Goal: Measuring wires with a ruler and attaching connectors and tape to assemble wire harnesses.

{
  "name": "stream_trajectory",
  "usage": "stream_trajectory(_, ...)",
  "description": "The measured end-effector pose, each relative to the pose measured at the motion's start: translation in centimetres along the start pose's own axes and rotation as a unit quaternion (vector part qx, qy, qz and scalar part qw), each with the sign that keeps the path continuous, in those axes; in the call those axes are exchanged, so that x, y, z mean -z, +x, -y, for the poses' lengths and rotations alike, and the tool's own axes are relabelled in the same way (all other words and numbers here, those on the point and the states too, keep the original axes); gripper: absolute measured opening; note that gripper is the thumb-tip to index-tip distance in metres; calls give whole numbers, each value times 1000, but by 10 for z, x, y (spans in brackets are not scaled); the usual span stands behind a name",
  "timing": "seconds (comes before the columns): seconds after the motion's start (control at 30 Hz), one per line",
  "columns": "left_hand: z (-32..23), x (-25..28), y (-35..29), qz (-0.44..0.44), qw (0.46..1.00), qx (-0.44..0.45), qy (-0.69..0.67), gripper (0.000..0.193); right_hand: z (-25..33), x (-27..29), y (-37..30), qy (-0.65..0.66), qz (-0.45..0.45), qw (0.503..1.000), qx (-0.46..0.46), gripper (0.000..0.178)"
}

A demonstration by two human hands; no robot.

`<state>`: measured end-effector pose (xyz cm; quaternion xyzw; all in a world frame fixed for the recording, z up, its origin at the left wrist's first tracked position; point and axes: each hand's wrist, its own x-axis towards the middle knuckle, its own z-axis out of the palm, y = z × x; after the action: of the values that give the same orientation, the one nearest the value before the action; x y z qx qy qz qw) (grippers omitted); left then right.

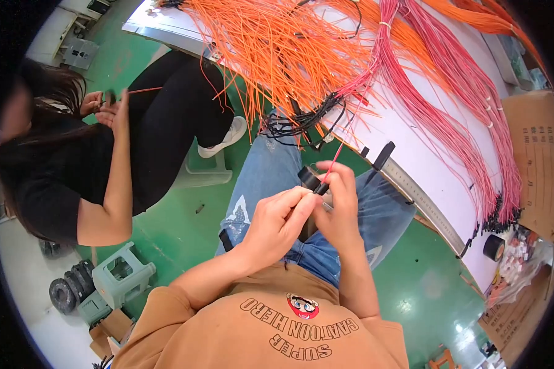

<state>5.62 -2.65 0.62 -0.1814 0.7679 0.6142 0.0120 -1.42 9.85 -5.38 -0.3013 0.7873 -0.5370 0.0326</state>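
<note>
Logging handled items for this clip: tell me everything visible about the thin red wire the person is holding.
The thin red plastic-coated wire runs slanted upward from the two hands over the lap toward the bench's bundles. Its lower end carries a short black sleeve, pinched between the left hand and right hand. It looks taut and nearly straight; its far end cannot be traced.

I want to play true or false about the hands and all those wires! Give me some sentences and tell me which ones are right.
1. The left hand and right hand meet over the lap in blue jeans. True.
2. The thin red wire is pinched by the right hand. True.
3. The long orange wires lie on the green floor. False: they lie on the white table, some ends hanging over its edge.
4. The black tape roll sits on the person's knee. False: it sits on the table.
</note>
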Motion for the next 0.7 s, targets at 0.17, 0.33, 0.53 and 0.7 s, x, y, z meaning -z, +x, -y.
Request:
stream_trajectory(0.17, 16, 6, 12, -92, 968, -172, 157, 10, 0, 22, -5, -28, -47, 998, -28, 29)
stream_trajectory(0.33, 6, -8, 1, -70, 965, -145, 210, 13, 39, 9, 49, -202, -168, 965, -5, 31)
stream_trajectory(0.53, 1, 1, 1, -37, 999, 9, -9, 14, 19, 18, 1, 87, -92, 987, -94, 27)
stream_trajectory(0.7, 12, 13, 10, 80, 976, 71, -188, 17, -5, -7, 4, 51, -65, 997, 3, 29)
